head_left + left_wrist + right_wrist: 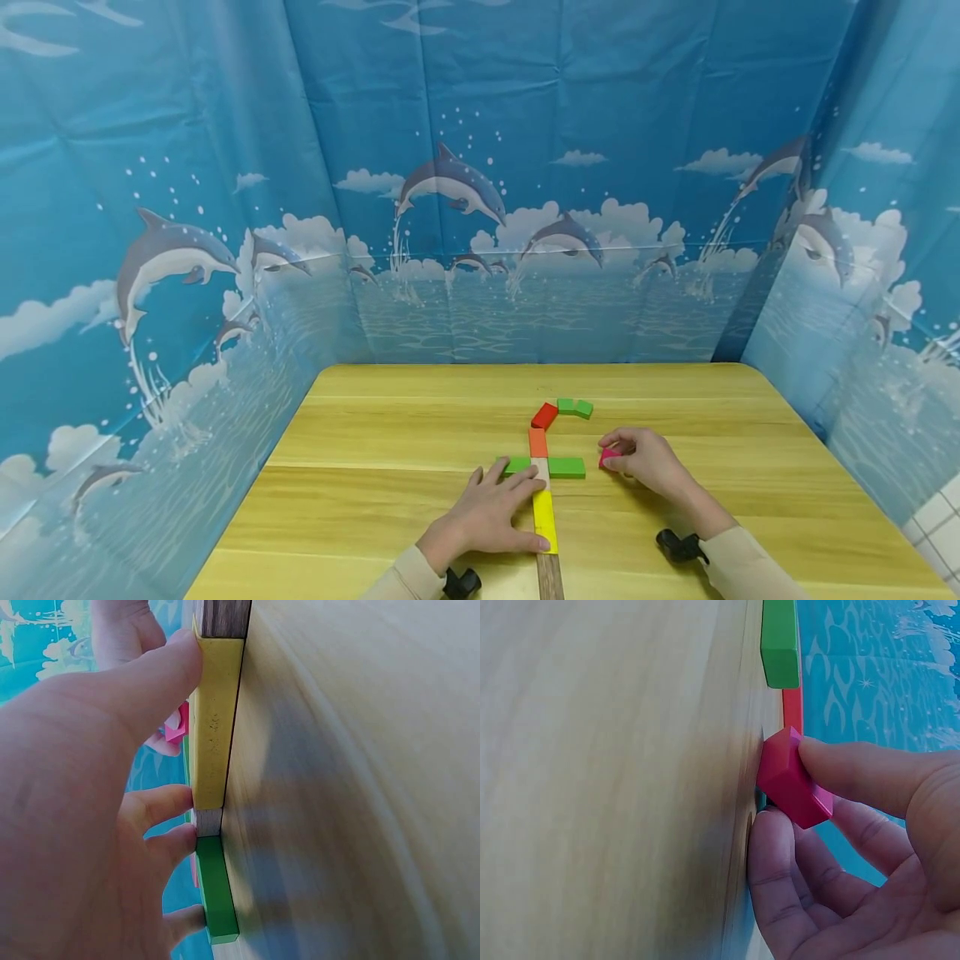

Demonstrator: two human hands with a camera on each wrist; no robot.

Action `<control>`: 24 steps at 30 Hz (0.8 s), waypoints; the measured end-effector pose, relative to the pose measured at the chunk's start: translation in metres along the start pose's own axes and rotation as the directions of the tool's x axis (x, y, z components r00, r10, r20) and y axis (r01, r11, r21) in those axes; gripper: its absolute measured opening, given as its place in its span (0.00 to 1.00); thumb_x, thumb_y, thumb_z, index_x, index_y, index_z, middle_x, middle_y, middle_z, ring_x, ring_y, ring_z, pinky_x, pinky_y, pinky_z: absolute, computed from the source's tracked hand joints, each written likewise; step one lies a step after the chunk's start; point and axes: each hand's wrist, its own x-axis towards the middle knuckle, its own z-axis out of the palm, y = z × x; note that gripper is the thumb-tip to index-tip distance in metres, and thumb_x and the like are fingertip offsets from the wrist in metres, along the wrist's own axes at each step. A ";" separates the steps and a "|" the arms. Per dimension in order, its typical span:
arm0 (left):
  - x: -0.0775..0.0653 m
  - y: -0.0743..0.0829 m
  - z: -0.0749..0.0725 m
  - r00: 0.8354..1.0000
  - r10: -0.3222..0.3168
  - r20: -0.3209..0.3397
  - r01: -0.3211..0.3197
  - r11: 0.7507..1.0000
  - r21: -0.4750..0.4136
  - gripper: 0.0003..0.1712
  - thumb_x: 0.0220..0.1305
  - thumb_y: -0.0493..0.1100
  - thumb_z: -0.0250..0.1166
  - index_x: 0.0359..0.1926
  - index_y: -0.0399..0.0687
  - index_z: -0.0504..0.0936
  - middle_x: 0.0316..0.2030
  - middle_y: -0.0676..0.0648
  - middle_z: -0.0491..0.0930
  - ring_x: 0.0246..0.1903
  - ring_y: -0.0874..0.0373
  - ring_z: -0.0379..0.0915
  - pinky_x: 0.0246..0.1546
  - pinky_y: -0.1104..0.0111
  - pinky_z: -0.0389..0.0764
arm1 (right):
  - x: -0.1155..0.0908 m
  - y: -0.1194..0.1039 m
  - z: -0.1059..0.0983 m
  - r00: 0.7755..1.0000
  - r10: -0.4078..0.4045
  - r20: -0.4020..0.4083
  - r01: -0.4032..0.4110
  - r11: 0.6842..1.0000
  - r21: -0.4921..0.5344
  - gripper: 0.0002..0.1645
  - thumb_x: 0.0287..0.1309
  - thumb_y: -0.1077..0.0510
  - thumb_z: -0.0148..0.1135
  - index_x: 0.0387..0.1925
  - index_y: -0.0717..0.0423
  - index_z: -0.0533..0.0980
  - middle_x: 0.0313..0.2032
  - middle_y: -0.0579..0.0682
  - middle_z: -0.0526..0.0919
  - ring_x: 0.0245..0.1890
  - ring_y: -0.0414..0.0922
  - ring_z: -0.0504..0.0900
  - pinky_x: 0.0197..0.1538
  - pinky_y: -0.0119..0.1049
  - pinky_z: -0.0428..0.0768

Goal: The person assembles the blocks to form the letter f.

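Observation:
My left hand lies spread over a row of flat blocks. Its thumb touches the near end of the yellow block, and its fingertips rest along the pale block and the left green block. To the right, my right hand pinches a pink block between thumb and fingers, tilted close over the tabletop. A second long green block sticks out from the row between the hands. Beyond the pale block lies an orange block, then a slanted red block.
Two small green blocks curve rightward from the red one. A dark brown wood-grain block continues the row at the near edge. All lie on a yellow wooden table. A dolphin-printed curtain stands behind it and at the sides.

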 end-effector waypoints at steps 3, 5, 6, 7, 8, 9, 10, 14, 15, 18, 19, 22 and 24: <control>0.000 0.000 0.001 1.000 -0.002 -0.002 0.002 1.000 0.002 0.48 0.59 0.79 0.56 0.76 0.70 0.61 0.77 0.59 0.52 0.75 0.40 0.44 0.65 0.32 0.53 | 0.000 0.000 0.000 1.000 0.001 0.000 -0.001 1.000 0.003 0.15 0.59 0.63 0.72 0.49 0.56 0.83 0.34 0.49 0.84 0.32 0.46 0.79 0.30 0.40 0.81; 0.000 0.000 0.001 1.000 -0.003 -0.003 0.003 1.000 0.005 0.48 0.59 0.79 0.56 0.76 0.70 0.61 0.77 0.60 0.52 0.75 0.40 0.44 0.65 0.32 0.54 | 0.000 0.000 -0.001 1.000 0.004 0.001 -0.004 1.000 0.009 0.15 0.59 0.63 0.72 0.49 0.56 0.83 0.34 0.49 0.84 0.31 0.47 0.79 0.30 0.40 0.81; 0.000 0.000 0.001 1.000 -0.003 -0.004 0.003 1.000 0.006 0.48 0.59 0.79 0.56 0.76 0.70 0.61 0.77 0.60 0.52 0.75 0.40 0.44 0.65 0.32 0.54 | 0.001 -0.001 -0.001 1.000 0.006 0.000 -0.006 1.000 0.012 0.15 0.59 0.63 0.72 0.48 0.56 0.83 0.34 0.49 0.84 0.31 0.47 0.80 0.30 0.40 0.81; 0.000 0.000 0.001 1.000 -0.003 -0.004 0.003 1.000 0.006 0.48 0.59 0.79 0.56 0.76 0.70 0.61 0.77 0.60 0.52 0.75 0.41 0.44 0.65 0.32 0.54 | 0.000 -0.001 -0.001 1.000 0.004 0.002 -0.004 1.000 0.014 0.15 0.59 0.63 0.72 0.49 0.57 0.83 0.34 0.50 0.84 0.31 0.47 0.80 0.30 0.40 0.81; 0.000 0.000 0.001 1.000 -0.002 -0.004 0.002 1.000 0.006 0.48 0.59 0.79 0.56 0.76 0.70 0.61 0.77 0.60 0.52 0.75 0.41 0.44 0.65 0.32 0.54 | 0.001 -0.002 -0.001 1.000 0.008 0.003 -0.008 1.000 0.019 0.15 0.59 0.63 0.72 0.49 0.57 0.83 0.35 0.50 0.84 0.31 0.47 0.80 0.30 0.40 0.81; 0.000 0.000 0.001 1.000 -0.002 -0.003 0.002 1.000 0.006 0.48 0.59 0.79 0.56 0.76 0.70 0.61 0.77 0.60 0.52 0.75 0.41 0.44 0.65 0.32 0.54 | 0.001 -0.002 -0.001 1.000 0.013 0.002 -0.013 1.000 0.025 0.15 0.59 0.63 0.72 0.49 0.57 0.83 0.35 0.50 0.83 0.31 0.47 0.80 0.30 0.40 0.81; 0.000 0.000 0.001 1.000 -0.002 -0.002 0.002 1.000 0.005 0.48 0.59 0.79 0.56 0.76 0.70 0.61 0.77 0.60 0.52 0.75 0.41 0.44 0.65 0.32 0.53 | 0.001 -0.003 -0.001 1.000 0.011 0.005 -0.011 1.000 0.026 0.16 0.59 0.63 0.71 0.49 0.58 0.83 0.35 0.51 0.83 0.31 0.47 0.80 0.30 0.40 0.81; -0.001 0.000 0.001 1.000 -0.004 0.001 0.004 1.000 0.006 0.48 0.59 0.80 0.56 0.76 0.70 0.60 0.77 0.60 0.52 0.76 0.41 0.44 0.65 0.32 0.53 | 0.001 -0.005 -0.001 0.999 0.034 0.002 -0.034 0.998 0.046 0.16 0.60 0.62 0.71 0.50 0.58 0.83 0.37 0.52 0.82 0.31 0.48 0.80 0.31 0.40 0.81; -0.001 0.000 0.001 1.000 -0.005 0.002 0.005 1.000 0.006 0.48 0.59 0.80 0.56 0.76 0.70 0.60 0.77 0.60 0.52 0.76 0.41 0.44 0.65 0.33 0.53 | 0.001 -0.006 -0.001 0.999 0.037 0.001 -0.037 0.998 0.046 0.16 0.60 0.61 0.71 0.50 0.58 0.83 0.37 0.52 0.82 0.31 0.48 0.80 0.31 0.40 0.81; -0.002 0.000 0.000 1.000 -0.007 0.005 0.007 1.000 0.007 0.48 0.59 0.80 0.56 0.76 0.70 0.60 0.77 0.60 0.52 0.76 0.41 0.44 0.65 0.33 0.53 | 0.002 -0.007 -0.001 0.999 0.043 -0.007 -0.043 0.998 0.046 0.16 0.61 0.61 0.71 0.50 0.57 0.83 0.37 0.52 0.81 0.32 0.47 0.80 0.32 0.39 0.81; -0.002 0.000 0.000 1.000 -0.006 0.007 0.006 1.000 0.006 0.48 0.59 0.80 0.56 0.76 0.70 0.60 0.77 0.60 0.52 0.75 0.41 0.44 0.65 0.33 0.53 | 0.003 -0.007 -0.001 0.999 0.039 -0.006 -0.039 0.998 0.042 0.16 0.61 0.61 0.70 0.50 0.58 0.83 0.38 0.52 0.81 0.32 0.47 0.80 0.33 0.39 0.82; -0.002 -0.001 0.001 1.000 0.000 0.010 0.000 1.000 0.006 0.48 0.59 0.80 0.55 0.77 0.70 0.60 0.77 0.60 0.52 0.75 0.40 0.44 0.65 0.33 0.54 | 0.004 -0.007 -0.001 0.999 0.034 -0.022 -0.033 0.999 0.042 0.15 0.61 0.62 0.70 0.50 0.58 0.83 0.38 0.53 0.82 0.34 0.47 0.80 0.34 0.39 0.83; -0.002 -0.002 0.001 1.000 0.005 0.010 -0.005 1.000 0.006 0.48 0.60 0.80 0.55 0.77 0.70 0.59 0.77 0.60 0.51 0.75 0.40 0.44 0.65 0.33 0.54 | 0.006 -0.007 -0.001 0.999 0.027 -0.031 -0.025 0.999 0.045 0.14 0.62 0.62 0.69 0.50 0.58 0.83 0.38 0.53 0.82 0.35 0.47 0.80 0.35 0.39 0.83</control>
